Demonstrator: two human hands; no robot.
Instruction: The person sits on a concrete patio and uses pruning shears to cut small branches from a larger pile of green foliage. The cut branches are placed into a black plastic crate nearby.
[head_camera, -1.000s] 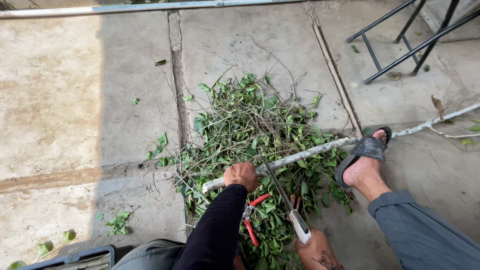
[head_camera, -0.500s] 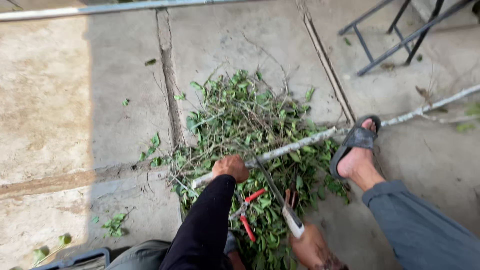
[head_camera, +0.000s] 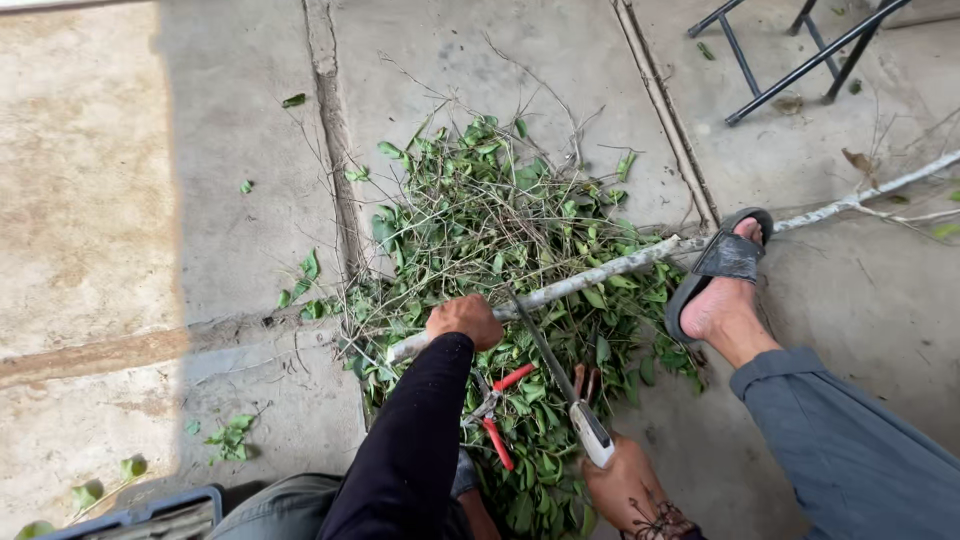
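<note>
A: What is the supporting surface?
B: A concrete floor (head_camera: 150, 200), jointed into slabs.
A: What lies directly on it?
B: A pile of leafy cuttings (head_camera: 500, 260), scattered leaves (head_camera: 230, 435), a metal frame (head_camera: 790, 60).

Single head-worn view, steeply downward, close above the leaf pile (head_camera: 500, 260) on the concrete floor (head_camera: 120, 200)

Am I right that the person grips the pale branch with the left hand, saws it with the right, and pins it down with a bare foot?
Not quite: the foot on the pale branch wears a dark sandal, as the head view shows. The left hand does grip the branch, and the right hand works the saw.
</note>
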